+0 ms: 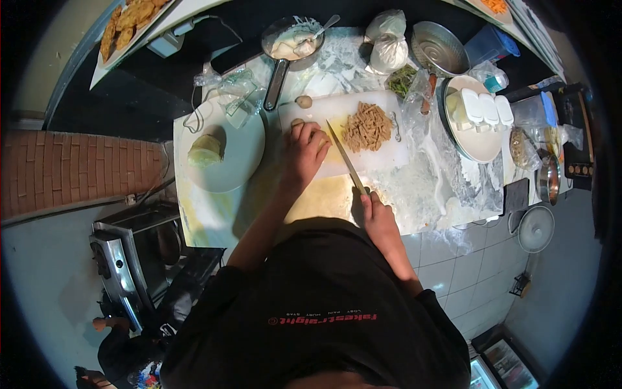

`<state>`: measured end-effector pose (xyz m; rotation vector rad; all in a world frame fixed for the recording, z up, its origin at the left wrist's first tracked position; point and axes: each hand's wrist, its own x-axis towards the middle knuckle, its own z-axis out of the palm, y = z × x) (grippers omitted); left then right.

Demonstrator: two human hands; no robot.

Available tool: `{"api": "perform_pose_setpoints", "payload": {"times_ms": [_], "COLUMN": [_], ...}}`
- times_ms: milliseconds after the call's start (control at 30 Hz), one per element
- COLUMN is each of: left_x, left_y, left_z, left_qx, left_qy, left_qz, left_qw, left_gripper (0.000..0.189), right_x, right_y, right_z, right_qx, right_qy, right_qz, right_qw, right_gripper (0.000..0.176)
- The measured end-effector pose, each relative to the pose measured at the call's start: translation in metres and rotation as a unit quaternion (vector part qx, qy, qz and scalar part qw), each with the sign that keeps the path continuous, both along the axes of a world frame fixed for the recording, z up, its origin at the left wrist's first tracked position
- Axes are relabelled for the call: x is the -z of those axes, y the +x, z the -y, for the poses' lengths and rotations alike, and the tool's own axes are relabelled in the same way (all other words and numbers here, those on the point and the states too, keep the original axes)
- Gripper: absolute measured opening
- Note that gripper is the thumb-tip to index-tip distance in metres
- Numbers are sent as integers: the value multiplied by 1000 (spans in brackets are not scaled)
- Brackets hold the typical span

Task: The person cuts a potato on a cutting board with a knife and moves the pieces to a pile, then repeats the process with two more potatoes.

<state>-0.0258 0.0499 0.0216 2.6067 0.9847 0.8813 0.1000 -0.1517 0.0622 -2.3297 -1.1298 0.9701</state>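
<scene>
My right hand [378, 219] is closed round the handle of a long knife [346, 155], whose blade points up and left over the white cutting board [334, 170]. My left hand [306, 154] is at the board's left part, fingers bent over a small pale yellowish piece of food [323, 141] just left of the blade. A pile of brown cut strips [367, 127] lies on the board to the right of the knife. One small round brownish item [303, 102] sits at the board's top edge, and another [297, 122] shows beside my left fingers.
On the left, a large plate [243, 165] holds a pale green cut vegetable [206, 150]. Behind the board stand a pan [276, 84] with white paste, plastic bags [389, 52] and a metal bowl [440, 48]. A plate [479, 152] with white containers is right. Another person [123, 350] is lower left.
</scene>
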Motion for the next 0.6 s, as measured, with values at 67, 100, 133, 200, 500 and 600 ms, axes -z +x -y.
{"api": "perform_pose_setpoints", "payload": {"times_ms": [67,100,133,200,500,600], "left_x": [2,4,7,12,20,14], "left_y": [1,2,2,1,3,2], "left_z": [-1,-2,-2,0,4,6], "left_qx": [12,15,16,14,-16,-19], "left_qy": [-24,-20,-29,-44,-63,-69], "left_qz": [25,25,31,38,78,71], "left_qw": [999,999,999,998,995,995], "left_gripper": [19,19,20,22,19,17], "right_x": [-1,-2,-2,-4,6,9], "right_y": [-2,-3,-4,-5,-5,-8], "right_z": [-1,-1,-1,-1,-1,-3], "right_qx": [17,20,19,15,10,3], "right_qy": [13,17,21,17,37,49], "right_qz": [-1,-1,2,5,-59,-34], "right_qw": [1000,1000,1000,1000,998,998], "right_gripper": [44,44,43,42,37,35]}}
